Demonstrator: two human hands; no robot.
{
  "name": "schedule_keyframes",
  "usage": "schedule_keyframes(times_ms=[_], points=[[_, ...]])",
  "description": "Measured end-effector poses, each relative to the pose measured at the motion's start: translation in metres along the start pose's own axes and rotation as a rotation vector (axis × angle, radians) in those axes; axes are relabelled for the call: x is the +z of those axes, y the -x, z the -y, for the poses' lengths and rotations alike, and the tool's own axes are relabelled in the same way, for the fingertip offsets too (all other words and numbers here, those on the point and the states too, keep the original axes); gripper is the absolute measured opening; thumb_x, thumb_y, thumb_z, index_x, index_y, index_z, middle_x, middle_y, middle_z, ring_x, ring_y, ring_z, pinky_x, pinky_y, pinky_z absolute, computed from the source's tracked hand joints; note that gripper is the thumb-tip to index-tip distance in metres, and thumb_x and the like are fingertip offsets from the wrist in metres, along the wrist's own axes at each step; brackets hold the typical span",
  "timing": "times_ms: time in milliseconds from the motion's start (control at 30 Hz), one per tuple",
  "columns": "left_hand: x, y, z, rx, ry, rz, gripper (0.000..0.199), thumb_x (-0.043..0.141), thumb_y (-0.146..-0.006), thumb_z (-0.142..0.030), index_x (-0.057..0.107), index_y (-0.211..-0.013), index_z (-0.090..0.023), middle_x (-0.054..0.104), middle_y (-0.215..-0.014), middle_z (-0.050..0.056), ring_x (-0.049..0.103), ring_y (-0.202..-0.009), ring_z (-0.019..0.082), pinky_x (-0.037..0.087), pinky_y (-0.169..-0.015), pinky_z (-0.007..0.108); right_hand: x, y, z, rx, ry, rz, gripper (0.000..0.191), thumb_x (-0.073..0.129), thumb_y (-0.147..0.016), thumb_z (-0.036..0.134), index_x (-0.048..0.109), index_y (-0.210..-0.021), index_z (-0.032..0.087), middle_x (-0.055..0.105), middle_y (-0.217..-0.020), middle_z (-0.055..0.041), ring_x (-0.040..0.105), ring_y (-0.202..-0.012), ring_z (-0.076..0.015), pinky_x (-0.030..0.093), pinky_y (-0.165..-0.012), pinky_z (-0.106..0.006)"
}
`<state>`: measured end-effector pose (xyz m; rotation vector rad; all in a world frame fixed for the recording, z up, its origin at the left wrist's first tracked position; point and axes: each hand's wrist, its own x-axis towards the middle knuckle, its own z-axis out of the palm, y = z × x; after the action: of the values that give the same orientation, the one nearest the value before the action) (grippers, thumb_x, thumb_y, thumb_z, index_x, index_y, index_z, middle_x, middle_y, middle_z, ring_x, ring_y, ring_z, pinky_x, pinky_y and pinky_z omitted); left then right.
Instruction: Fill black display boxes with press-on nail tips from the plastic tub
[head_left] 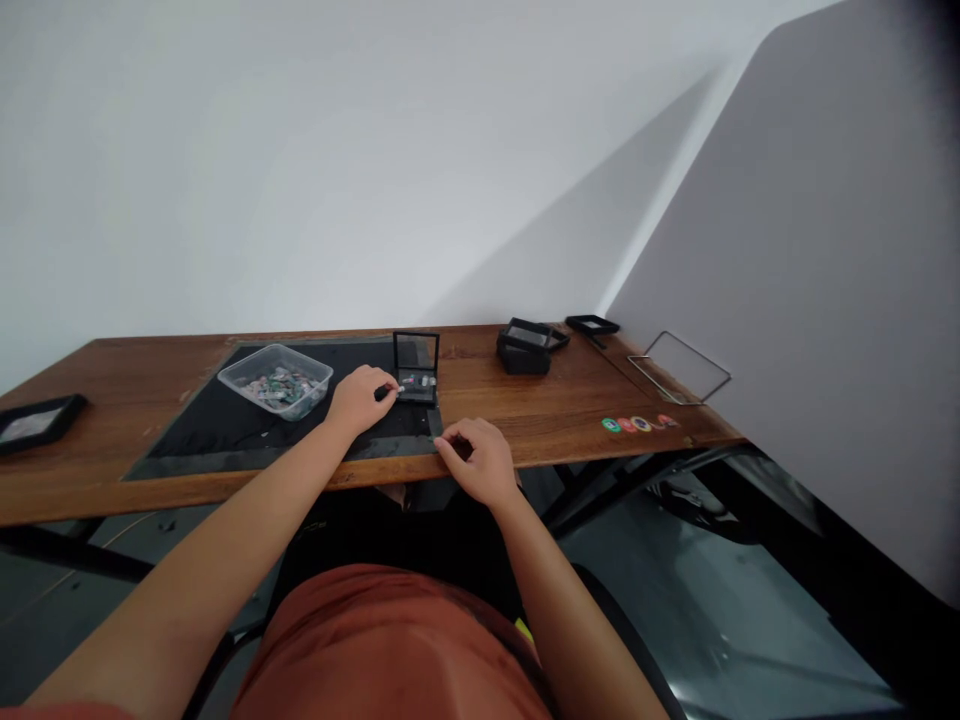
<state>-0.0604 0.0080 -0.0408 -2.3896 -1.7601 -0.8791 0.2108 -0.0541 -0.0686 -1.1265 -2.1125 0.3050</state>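
My left hand reaches over the dark mat, thumb and finger pinched at the left side of a small black case. A tiny whitish piece shows at its fingertips, but I cannot make out what it is. The case stands with its framed lid upright, and several small pale and coloured pieces lie inside. My right hand is at the table's front edge, its fingers curled and the thumb close to the index finger, with nothing visible in them. Left of my left hand, a clear plastic tub holds many small mixed pieces.
Black framed cases are stacked at the back right, with another flat case beyond. One more case lies far left. Round coloured stickers and a bent wire frame sit at right, beside a grey partition.
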Motion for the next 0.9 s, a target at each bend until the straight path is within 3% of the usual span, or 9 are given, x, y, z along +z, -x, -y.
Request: schedule_keyframes(times_ms=[533, 733, 833, 900], points=[[-0.002, 0.005, -0.002, 0.090, 0.015, -0.007, 0.036, 0.069, -0.104, -0.040, 0.067, -0.132, -0.018, 0.069, -0.132, 0.011, 0.071, -0.112, 0.025, 0.063, -0.096, 0.046, 0.000, 0.000, -0.006, -0.027, -0.004, 0.016, 0.033, 0.067, -0.106, 0.042, 0.068, -0.131, 0.020, 0.069, -0.133, -0.0101, 0.070, -0.111, -0.0223, 0.063, -0.096, -0.044], [-0.016, 0.018, -0.023, 0.096, -0.056, -0.069, 0.036, 0.069, -0.104, -0.040, 0.067, -0.133, -0.018, 0.068, -0.136, 0.012, 0.070, -0.117, 0.026, 0.062, -0.100, 0.049, 0.001, 0.001, -0.006, -0.024, 0.010, 0.014, 0.034, 0.067, -0.106, 0.042, 0.068, -0.131, 0.019, 0.069, -0.132, -0.0100, 0.070, -0.110, -0.0223, 0.063, -0.096, -0.044], [-0.032, 0.023, -0.025, 0.011, -0.118, -0.085, 0.036, 0.069, -0.104, -0.040, 0.067, -0.133, -0.018, 0.068, -0.137, 0.012, 0.069, -0.120, 0.027, 0.061, -0.102, 0.050, 0.001, 0.001, -0.006, -0.019, 0.019, 0.017, 0.033, 0.067, -0.106, 0.042, 0.068, -0.130, 0.020, 0.070, -0.131, -0.0098, 0.071, -0.110, -0.0219, 0.063, -0.095, -0.043], [-0.051, 0.024, -0.015, -0.098, -0.170, -0.080, 0.036, 0.069, -0.104, -0.040, 0.067, -0.134, -0.018, 0.067, -0.138, 0.012, 0.069, -0.120, 0.027, 0.061, -0.103, 0.050, 0.002, 0.000, -0.006, -0.011, 0.026, 0.023, 0.033, 0.067, -0.106, 0.042, 0.068, -0.129, 0.020, 0.070, -0.130, -0.0097, 0.071, -0.109, -0.0217, 0.063, -0.095, -0.043]])
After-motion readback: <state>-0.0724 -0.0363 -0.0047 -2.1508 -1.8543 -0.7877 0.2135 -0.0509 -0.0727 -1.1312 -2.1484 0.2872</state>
